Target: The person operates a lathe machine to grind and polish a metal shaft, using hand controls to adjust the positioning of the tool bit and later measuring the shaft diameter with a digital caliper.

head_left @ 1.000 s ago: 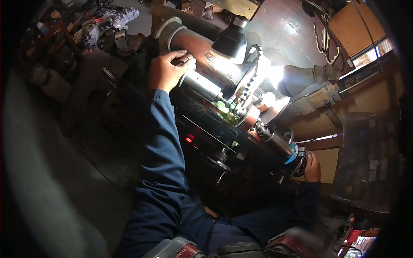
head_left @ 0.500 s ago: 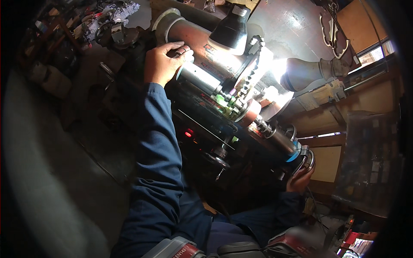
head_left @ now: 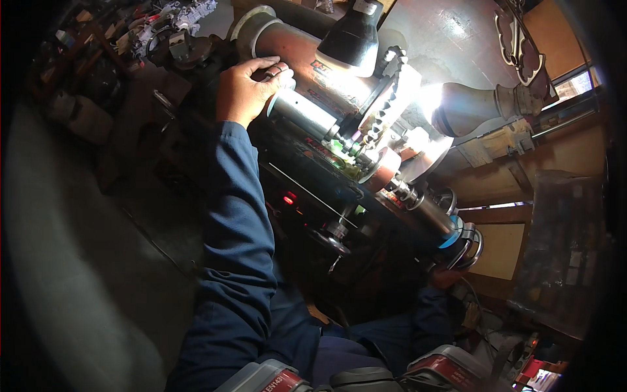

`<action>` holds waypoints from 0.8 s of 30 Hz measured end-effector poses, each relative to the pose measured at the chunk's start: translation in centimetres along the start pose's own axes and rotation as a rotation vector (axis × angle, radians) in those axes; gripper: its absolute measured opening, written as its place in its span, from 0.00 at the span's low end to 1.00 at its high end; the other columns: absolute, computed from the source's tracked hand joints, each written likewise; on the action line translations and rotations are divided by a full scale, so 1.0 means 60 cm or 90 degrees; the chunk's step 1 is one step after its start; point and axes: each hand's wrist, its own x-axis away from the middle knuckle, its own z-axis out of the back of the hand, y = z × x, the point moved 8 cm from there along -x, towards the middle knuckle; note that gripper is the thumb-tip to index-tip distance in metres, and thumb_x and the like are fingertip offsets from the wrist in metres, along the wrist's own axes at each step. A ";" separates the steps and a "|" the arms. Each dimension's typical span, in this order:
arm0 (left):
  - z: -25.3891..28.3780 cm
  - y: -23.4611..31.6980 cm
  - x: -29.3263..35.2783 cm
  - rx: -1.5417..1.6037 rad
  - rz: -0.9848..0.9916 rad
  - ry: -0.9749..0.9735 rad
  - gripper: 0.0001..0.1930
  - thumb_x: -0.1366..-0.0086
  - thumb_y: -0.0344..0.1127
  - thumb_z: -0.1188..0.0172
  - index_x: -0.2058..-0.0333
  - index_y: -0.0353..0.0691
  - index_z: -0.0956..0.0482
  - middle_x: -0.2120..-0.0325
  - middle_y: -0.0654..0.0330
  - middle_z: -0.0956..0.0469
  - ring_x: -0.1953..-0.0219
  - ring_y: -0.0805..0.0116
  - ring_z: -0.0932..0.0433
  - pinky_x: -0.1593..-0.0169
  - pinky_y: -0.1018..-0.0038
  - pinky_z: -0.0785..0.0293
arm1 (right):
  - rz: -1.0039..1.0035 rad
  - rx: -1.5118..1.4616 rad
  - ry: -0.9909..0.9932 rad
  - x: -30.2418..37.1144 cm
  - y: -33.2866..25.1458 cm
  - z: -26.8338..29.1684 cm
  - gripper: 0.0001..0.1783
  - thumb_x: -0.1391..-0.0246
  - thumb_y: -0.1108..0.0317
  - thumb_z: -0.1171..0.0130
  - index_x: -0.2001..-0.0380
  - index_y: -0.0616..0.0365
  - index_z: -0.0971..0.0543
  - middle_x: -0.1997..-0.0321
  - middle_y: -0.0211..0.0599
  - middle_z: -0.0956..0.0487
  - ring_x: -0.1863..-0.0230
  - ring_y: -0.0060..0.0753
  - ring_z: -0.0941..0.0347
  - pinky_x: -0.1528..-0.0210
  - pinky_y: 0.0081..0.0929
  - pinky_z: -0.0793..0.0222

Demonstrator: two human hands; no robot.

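My left hand (head_left: 247, 90) has its fingers curled together at the left end of a bright metal cylinder (head_left: 302, 114) on a machine. What the fingertips pinch is hidden. Right of the cylinder, a green-lit fixture (head_left: 349, 149) sits between it and a reddish round part (head_left: 384, 171). Farther right is a dark metal cylinder (head_left: 432, 219) with a blue band. At its end, curved metal handles (head_left: 471, 247) stick out. My right hand (head_left: 447, 278) is just below these handles, mostly in shadow, with its fingers not clear.
Two work lamps, one black (head_left: 351, 39) and one grey (head_left: 473, 110), light the machine. A jointed segmented hose (head_left: 381, 111) rises behind the fixture. A small handwheel (head_left: 330, 238) projects at the front. Assorted metal parts (head_left: 176, 23) lie at the far left.
My right hand has dropped slightly lower and left, deeper into shadow below the curved handles. My left hand stays at the cylinder's end. The view has shifted a little.
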 end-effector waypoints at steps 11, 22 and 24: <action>-0.006 0.006 0.000 -0.027 -0.015 -0.024 0.16 0.45 0.32 0.31 0.57 0.34 0.18 0.64 0.59 0.17 0.62 0.77 0.20 0.55 0.78 0.25 | 0.004 -0.012 0.007 0.004 0.004 -0.013 0.28 0.40 0.58 0.48 0.45 0.70 0.37 0.48 0.59 0.29 0.49 0.55 0.28 0.47 0.43 0.32; -0.003 0.017 0.010 0.032 0.007 -0.038 0.17 0.45 0.35 0.30 0.58 0.35 0.18 0.65 0.61 0.17 0.63 0.78 0.22 0.57 0.79 0.26 | -0.042 -0.047 -0.013 -0.013 0.002 -0.017 0.23 0.40 0.61 0.48 0.49 0.69 0.33 0.51 0.55 0.27 0.52 0.52 0.27 0.50 0.42 0.30; -0.004 0.014 0.011 0.036 0.011 -0.043 0.17 0.45 0.36 0.30 0.57 0.36 0.18 0.65 0.62 0.17 0.62 0.79 0.22 0.57 0.79 0.26 | -0.078 -0.063 -0.028 -0.026 0.002 -0.010 0.23 0.40 0.61 0.48 0.49 0.68 0.32 0.52 0.54 0.26 0.53 0.51 0.26 0.50 0.41 0.30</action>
